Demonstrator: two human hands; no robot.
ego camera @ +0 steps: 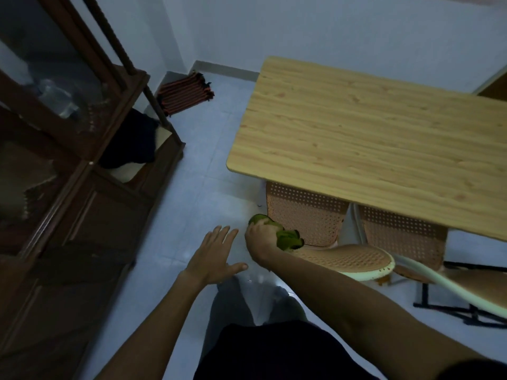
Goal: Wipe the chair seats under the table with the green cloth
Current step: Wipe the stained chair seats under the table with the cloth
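Two chairs with perforated orange seats are pushed under the light wooden table (356,133). The left chair's seat (304,212) shows below the table's near edge, and its curved backrest (354,260) sticks out toward me. The right chair's seat (403,231) lies beside it. My right hand (260,239) is shut on the bunched green cloth (288,238), which rests at the front left corner of the left seat. My left hand (216,256) hovers open over the floor just left of it, fingers spread, holding nothing.
A tall dark wooden cabinet (68,160) with glass doors fills the left side. A striped folded mat (183,94) lies in the far corner by the wall. Black chair legs (450,308) cross the floor at the right. Pale tiled floor (203,174) separates cabinet and table.
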